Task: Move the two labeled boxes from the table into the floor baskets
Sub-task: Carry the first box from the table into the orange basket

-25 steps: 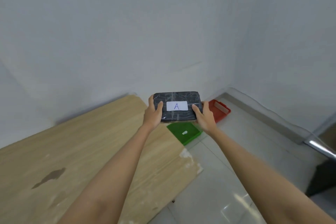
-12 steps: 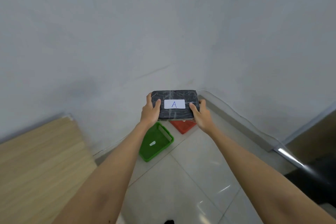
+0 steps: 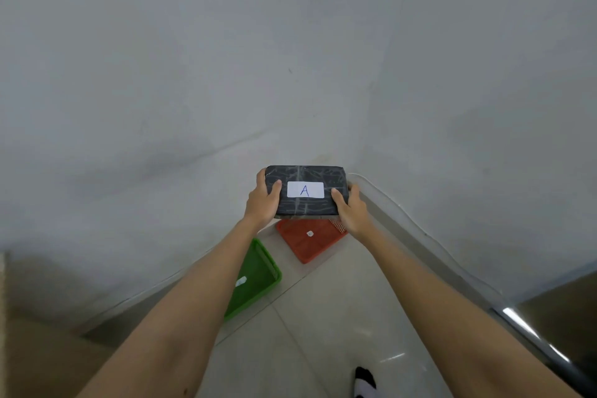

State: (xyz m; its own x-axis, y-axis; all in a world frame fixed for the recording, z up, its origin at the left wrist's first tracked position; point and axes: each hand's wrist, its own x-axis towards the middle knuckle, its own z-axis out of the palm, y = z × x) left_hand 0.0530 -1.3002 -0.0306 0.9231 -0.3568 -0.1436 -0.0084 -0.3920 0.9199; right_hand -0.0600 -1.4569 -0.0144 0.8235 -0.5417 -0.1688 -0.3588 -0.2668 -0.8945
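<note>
I hold a dark box [image 3: 307,173] with a white label marked "A" out in front of me, level, in both hands. My left hand [image 3: 262,205] grips its left end and my right hand [image 3: 350,208] its right end. Below the box, on the tiled floor by the wall corner, sits a red basket [image 3: 311,241], partly hidden by the box. A green basket [image 3: 258,278] lies to its left, partly behind my left forearm. Each basket has a small white tag inside. The second box is out of view.
White walls meet in a corner right behind the baskets. A grey skirting [image 3: 420,236] runs along the right wall. My foot in a black and white sock [image 3: 365,381] shows at the bottom. A sliver of the wooden table [image 3: 3,300] is at the far left.
The view has swung right and towards the corner. The table has slid almost out of frame, the baskets have come closer, and the box is now over the red basket.
</note>
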